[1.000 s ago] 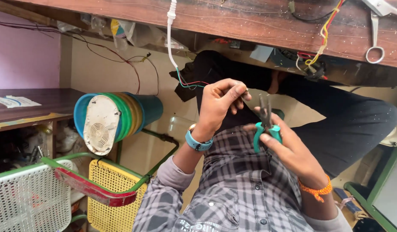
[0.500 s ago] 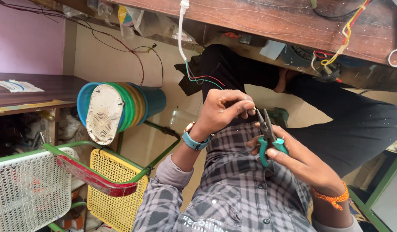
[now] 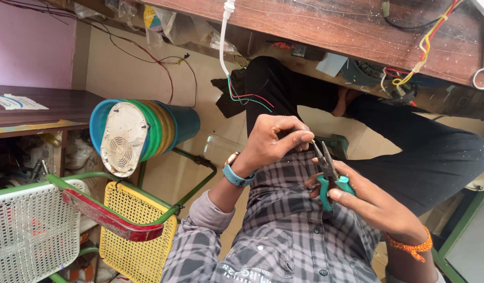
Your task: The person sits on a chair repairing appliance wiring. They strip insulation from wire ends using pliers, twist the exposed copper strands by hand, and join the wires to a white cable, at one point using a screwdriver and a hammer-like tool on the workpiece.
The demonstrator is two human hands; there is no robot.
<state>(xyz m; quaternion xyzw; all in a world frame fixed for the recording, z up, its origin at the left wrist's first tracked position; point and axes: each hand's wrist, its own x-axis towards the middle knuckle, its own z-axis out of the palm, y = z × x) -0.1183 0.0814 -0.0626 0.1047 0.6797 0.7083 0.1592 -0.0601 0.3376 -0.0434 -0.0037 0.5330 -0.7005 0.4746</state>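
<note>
In the head view, the left hand is curled, fingertips pressed together, pinching something too small to make out, likely a thin wire end, right at the tip of the pliers. The right hand is closed around the teal rubbery handles of the pliers; their dark metal nose points up toward the left fingertips, and I cannot tell whether it is parted. Both hands meet at scene centre, just above the grey checked shirt, with little free room between them.

A white cable hangs from the top edge, splitting into red, green and dark strands well above the left hand. Open pale floor lies to the left of the hands. Farther left sits a stack of smooth round plastic tubs, blue, green and yellow, beside a yellow mesh chair with a green tube frame. A worn wooden bench edge runs along the top.
</note>
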